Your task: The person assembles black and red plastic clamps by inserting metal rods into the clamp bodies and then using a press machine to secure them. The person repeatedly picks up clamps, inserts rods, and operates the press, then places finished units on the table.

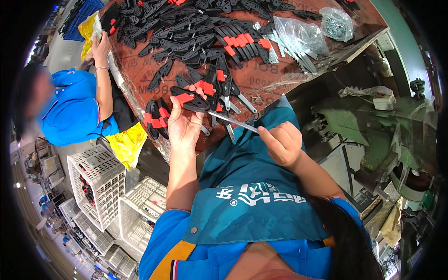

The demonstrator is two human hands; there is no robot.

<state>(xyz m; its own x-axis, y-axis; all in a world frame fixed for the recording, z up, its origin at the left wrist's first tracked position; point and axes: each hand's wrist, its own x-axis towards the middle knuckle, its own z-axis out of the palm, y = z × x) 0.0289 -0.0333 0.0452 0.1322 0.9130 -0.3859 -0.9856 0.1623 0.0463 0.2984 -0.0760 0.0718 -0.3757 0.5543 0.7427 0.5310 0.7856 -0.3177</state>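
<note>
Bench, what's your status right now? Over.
Left hand holds black-and-red part. Right hand pinches metal strip, far end at that part. More black parts crowd the table just beyond.

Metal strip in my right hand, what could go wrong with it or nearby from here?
The metal strip might slip or tilt: your right hand seems to pinch only its outer end. Your left hand, holding a black part, could bump the black-and-red pieces close beside it, and one might drop, since they lie near the table's edge.
</note>
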